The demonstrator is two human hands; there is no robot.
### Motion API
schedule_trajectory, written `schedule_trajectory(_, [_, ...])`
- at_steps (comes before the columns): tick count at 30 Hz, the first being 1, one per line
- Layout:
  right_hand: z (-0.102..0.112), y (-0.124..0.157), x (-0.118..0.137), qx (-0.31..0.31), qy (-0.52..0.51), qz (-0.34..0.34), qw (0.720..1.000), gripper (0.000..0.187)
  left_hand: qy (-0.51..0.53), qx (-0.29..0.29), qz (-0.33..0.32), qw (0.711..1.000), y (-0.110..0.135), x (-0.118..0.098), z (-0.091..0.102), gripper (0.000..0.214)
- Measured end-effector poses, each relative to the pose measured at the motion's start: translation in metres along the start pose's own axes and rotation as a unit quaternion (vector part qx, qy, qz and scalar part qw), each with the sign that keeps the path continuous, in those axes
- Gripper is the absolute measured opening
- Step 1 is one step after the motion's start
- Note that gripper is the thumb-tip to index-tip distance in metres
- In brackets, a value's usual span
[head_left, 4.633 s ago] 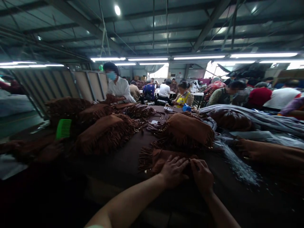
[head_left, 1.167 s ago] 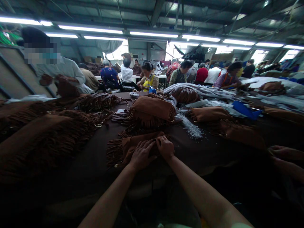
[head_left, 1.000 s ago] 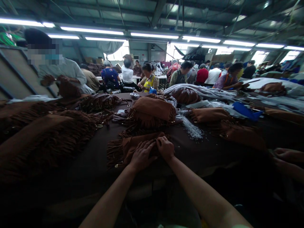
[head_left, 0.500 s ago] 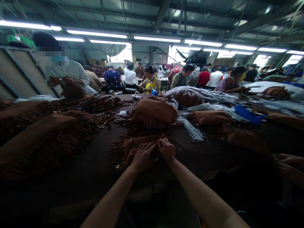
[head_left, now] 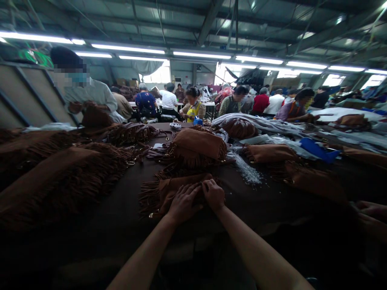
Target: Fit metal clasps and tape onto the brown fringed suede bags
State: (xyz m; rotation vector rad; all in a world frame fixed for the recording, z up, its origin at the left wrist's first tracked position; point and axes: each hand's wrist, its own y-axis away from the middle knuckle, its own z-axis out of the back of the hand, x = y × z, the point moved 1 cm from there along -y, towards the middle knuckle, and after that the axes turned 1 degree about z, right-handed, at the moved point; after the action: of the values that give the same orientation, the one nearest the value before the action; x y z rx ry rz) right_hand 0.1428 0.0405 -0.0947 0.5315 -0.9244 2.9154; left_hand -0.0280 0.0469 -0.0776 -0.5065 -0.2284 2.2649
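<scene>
A brown fringed bag (head_left: 169,189) lies flat on the dark table in front of me, its fringe spread to the left and a small metal ring at its lower left corner. My left hand (head_left: 185,201) rests flat across its right part, fingers stretched out and pointing away from me. Close beside it, my right hand (head_left: 213,194) has its fingers bent and pressed together at the bag's upper right edge. Whatever detail lies under the right fingertips is hidden.
Behind the bag sits a stack of fringed bags (head_left: 199,144). More fringed bags (head_left: 69,169) are piled at left. Thin white strands (head_left: 246,169) and a blue tray (head_left: 319,150) lie to the right. A co-worker's hand (head_left: 373,209) shows at far right; another person (head_left: 90,96) stands at left.
Both hands stay at nearly the same place on the bag. The whole view has shifted slightly, with things appearing a little lower.
</scene>
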Motion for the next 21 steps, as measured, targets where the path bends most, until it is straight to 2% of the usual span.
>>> schedule_trajectory(8, [0.0,0.0,0.0,-0.004,0.002,0.0,1.0,0.021,0.025,-0.01,0.003,1.0,0.004,-0.001,0.001,0.074])
schedule_trajectory(10, [0.0,0.0,0.0,-0.003,0.0,0.0,1.0,0.022,0.066,-0.015,0.01,0.998,0.001,-0.001,0.004,0.071])
schedule_trajectory(12, [0.0,0.0,0.0,0.0,-0.003,0.001,1.0,0.021,0.136,-0.044,0.022,0.989,-0.011,-0.003,0.014,0.067])
schedule_trajectory(14, [0.0,0.0,-0.001,-0.002,0.0,-0.003,1.0,0.02,0.223,-0.079,0.015,0.972,-0.038,-0.009,0.033,0.061])
schedule_trajectory(16, [-0.001,0.0,-0.001,-0.007,0.005,-0.006,1.0,0.021,0.314,-0.081,-0.016,0.946,-0.079,-0.021,0.06,0.052])
schedule_trajectory(18, [-0.001,0.0,0.0,-0.011,0.005,-0.004,1.0,0.022,0.425,-0.043,-0.015,0.904,-0.128,-0.035,0.089,0.046])
schedule_trajectory(21, [-0.002,0.0,-0.001,-0.011,-0.002,-0.002,1.0,0.023,0.536,0.042,0.054,0.841,-0.201,-0.053,0.122,0.046])
